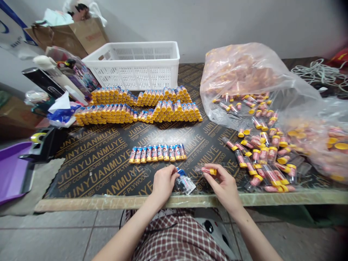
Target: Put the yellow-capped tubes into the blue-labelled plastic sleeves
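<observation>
My left hand (pixel 164 183) is closed in a pinch at the edge of a small pile of printed plastic labels (pixel 186 184), blue and clear, near the table's front edge. In my right hand (pixel 225 186) is a small clear tube (pixel 208 170) with a yellow cap and pink contents, held lying sideways between thumb and fingers. Just beyond my left hand lies a row of labelled tubes (pixel 157 153), blue at the top with yellow caps toward me. To the right is a loose heap of unlabelled yellow-capped tubes (pixel 263 156).
Stacks of labelled tubes (pixel 108 112) stand before a white plastic basket (pixel 136 69). A large clear bag (pixel 244 69) spills tubes at the right. Farther left are a black tape dispenser (pixel 43 145), a purple dustpan (pixel 13 170) and a paper bag (pixel 87 36). White cable (pixel 320 74) lies back right.
</observation>
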`<state>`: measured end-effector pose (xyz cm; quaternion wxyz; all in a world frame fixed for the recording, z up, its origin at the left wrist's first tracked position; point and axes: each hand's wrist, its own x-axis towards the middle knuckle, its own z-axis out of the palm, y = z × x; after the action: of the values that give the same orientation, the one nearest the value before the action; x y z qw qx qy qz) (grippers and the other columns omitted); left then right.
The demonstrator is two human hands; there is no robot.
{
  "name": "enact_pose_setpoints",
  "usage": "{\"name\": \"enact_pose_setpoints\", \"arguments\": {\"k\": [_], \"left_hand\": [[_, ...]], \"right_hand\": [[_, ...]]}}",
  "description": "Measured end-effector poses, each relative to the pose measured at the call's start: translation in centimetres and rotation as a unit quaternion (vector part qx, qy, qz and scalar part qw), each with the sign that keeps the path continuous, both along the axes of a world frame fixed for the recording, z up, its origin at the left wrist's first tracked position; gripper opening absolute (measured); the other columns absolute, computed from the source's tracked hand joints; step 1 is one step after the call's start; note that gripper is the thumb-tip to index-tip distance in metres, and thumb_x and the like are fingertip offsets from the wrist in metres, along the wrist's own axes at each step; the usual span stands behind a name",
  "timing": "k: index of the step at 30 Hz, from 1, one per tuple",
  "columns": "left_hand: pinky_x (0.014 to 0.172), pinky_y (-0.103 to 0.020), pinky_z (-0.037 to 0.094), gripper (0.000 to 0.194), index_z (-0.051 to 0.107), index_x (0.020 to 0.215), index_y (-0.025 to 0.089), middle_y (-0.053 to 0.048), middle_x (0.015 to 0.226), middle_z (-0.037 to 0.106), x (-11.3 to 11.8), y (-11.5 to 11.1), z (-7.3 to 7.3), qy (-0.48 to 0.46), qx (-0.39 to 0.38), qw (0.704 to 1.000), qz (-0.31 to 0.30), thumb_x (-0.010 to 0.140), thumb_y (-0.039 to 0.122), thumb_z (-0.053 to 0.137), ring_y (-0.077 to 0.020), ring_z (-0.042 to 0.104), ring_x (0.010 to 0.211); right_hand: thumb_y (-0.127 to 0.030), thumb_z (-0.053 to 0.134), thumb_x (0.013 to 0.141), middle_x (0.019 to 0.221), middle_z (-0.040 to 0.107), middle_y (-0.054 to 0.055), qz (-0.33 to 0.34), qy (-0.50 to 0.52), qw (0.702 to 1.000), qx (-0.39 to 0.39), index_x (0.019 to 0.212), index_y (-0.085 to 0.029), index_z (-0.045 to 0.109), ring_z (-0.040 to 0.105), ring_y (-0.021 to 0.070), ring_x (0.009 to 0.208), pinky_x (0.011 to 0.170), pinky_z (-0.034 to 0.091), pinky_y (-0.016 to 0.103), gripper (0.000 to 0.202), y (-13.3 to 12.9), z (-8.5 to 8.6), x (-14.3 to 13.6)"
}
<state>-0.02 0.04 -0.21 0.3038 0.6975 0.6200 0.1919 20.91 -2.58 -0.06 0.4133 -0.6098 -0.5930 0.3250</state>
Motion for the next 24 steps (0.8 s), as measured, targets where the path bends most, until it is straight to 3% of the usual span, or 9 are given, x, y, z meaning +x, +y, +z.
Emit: {"name": "enact_pose_setpoints", "arguments": {"k": [6, 10, 12, 16, 19, 24], "left_hand": [[0.067, -0.026, 0.037, 0.009, 0.057, 0.069, 0.019, -0.002, 0.074, 0.061, -0.3, -0.3, 0.0, -0.007, 0.058, 0.998, -0.012, 0.077, 0.019, 0.062, -0.0165, 0.055, 0.072], [0.065, -0.026, 0.04, 0.009, 0.056, 0.067, 0.018, -0.002, 0.075, 0.061, -0.4, -0.1, 0.1, -0.164, 0.012, 0.986, 0.034, 0.073, 0.021, 0.063, -0.0144, 0.055, 0.069], [0.061, -0.025, 0.042, 0.013, 0.053, 0.067, 0.018, 0.001, 0.064, 0.058, -0.4, 0.2, 0.2, -0.284, -0.061, 0.953, 0.088, 0.072, 0.024, 0.063, -0.0121, 0.053, 0.059], [0.055, -0.023, 0.045, 0.028, 0.049, 0.072, 0.018, 0.007, 0.052, 0.055, -0.4, 0.8, 0.7, -0.47, -0.18, 0.843, 0.191, 0.058, 0.019, 0.073, -0.0089, 0.052, 0.048], [0.057, -0.021, 0.047, 0.044, 0.057, 0.084, 0.016, 0.003, 0.06, 0.065, -0.2, 1.2, 1.2, -0.533, -0.217, 0.785, 0.229, 0.045, 0.011, 0.08, -0.0092, 0.057, 0.053], [0.058, -0.021, 0.05, 0.032, 0.066, 0.07, 0.01, 0.0, 0.065, 0.066, 0.3, 1.3, 1.4, -0.589, -0.223, 0.725, 0.277, 0.047, 0.022, 0.085, -0.0085, 0.059, 0.058]], "right_hand": [[-0.034, 0.057, 0.085, 0.1, 0.066, 0.006, -0.004, 0.027, 1.0, -0.009, 0.098, -0.021, 0.062, 0.063, 0.0204, 0.091, 0.08, 0.049, 0.033, 0.02, -0.2, 0.0, -0.4], [-0.035, 0.057, 0.086, 0.108, 0.065, 0.006, 0.0, 0.063, 0.998, -0.02, 0.103, -0.023, 0.061, 0.062, 0.0206, 0.098, 0.087, 0.048, 0.035, 0.022, -0.6, 0.4, -0.6], [-0.034, 0.058, 0.085, 0.108, 0.065, 0.006, -0.008, 0.079, 0.997, -0.02, 0.107, -0.024, 0.06, 0.063, 0.0195, 0.095, 0.086, 0.049, 0.035, 0.024, -1.0, 0.6, -0.8], [-0.028, 0.061, 0.083, 0.111, 0.062, 0.006, -0.027, 0.113, 0.993, 0.03, 0.098, -0.024, 0.062, 0.06, 0.0196, 0.104, 0.091, 0.048, 0.034, 0.015, -1.7, 1.1, -1.3], [-0.023, 0.061, 0.082, 0.11, 0.059, 0.007, -0.03, 0.13, 0.989, 0.065, 0.095, -0.023, 0.062, 0.06, 0.0196, 0.101, 0.085, 0.052, 0.033, 0.013, -2.1, 1.2, -1.7], [-0.017, 0.06, 0.082, 0.107, 0.06, 0.007, -0.031, 0.088, 0.99, 0.107, 0.104, -0.024, 0.063, 0.061, 0.0206, 0.097, 0.08, 0.054, 0.035, 0.023, -2.7, 0.9, -2.2]]}}
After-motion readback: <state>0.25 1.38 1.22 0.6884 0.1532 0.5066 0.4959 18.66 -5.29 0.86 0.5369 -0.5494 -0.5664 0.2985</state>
